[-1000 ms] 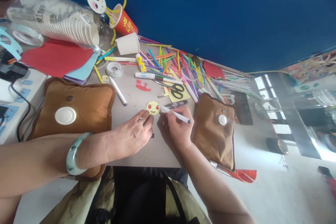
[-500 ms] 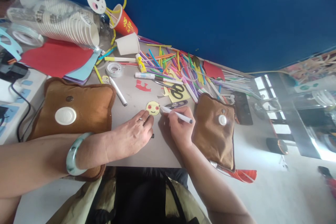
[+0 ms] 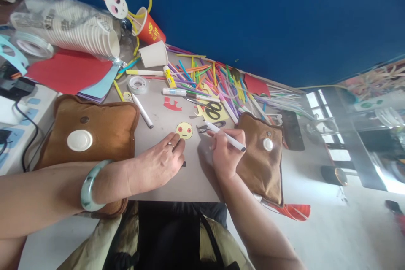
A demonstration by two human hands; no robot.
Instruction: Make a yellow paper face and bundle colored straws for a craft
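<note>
While the left hand (image 3: 160, 158) is touching a yellow paper face (image 3: 184, 130), the right hand (image 3: 228, 154) is gripping a slim white marker (image 3: 233, 140).

Flat and round, the face is lying at the left fingertips, just left of the marker's tip; whether those curled fingers are grasping anything, I cannot tell. Soft brown fabric is covering the cushion (image 3: 104, 124) under the left forearm.

Shadow beside right hand (image 3: 228, 152), glare far right

right hand (image 3: 228, 154) — shifted right | marker (image 3: 233, 141) — tip farther from yellow paper face (image 3: 184, 130)
</note>
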